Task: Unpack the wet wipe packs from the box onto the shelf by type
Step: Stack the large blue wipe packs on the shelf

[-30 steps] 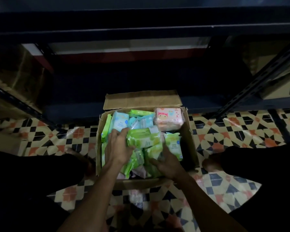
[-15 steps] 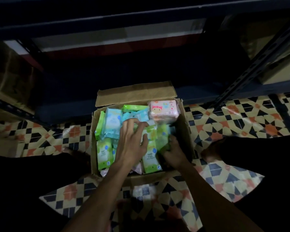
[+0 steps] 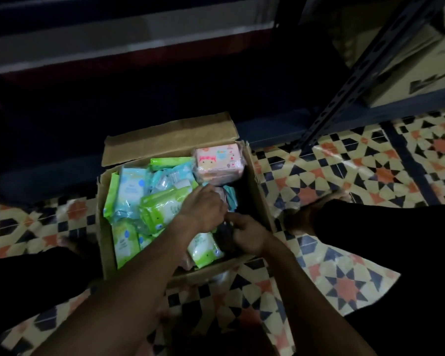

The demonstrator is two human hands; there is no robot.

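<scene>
Now, status: person is crouching over the cardboard box (image 3: 106, 222) on the tiled floor (image 3: 365, 191), both hands inside it.
Change: left hand (image 3: 203, 209) is crossing from the box's left-middle toward its right side; right hand (image 3: 247, 232) is sitting lower and nearer the right wall than a moment ago.
Left fingers: curling down into the dark gap beside the pink pack (image 3: 217, 164); whether they are gripping anything, cannot tell.
Right fingers: curling around something dark low in the box; too dim to name it or confirm a grip.
Packs: green packs (image 3: 157, 209) and light blue packs (image 3: 131, 188) are lying jumbled left and centre; pink pack is sitting on top at the far right corner. One more green pack (image 3: 204, 249) is showing under the forearms.
Shelf: dark shelf (image 3: 267, 129) just beyond the box; no packs visible on it.
Meaning: hands are digging toward the right-hand pocket, probably sorting for one type. Unpacking looks barely begun.
Risk: dim light, mixed types, easy to grab the wrong pack.
</scene>
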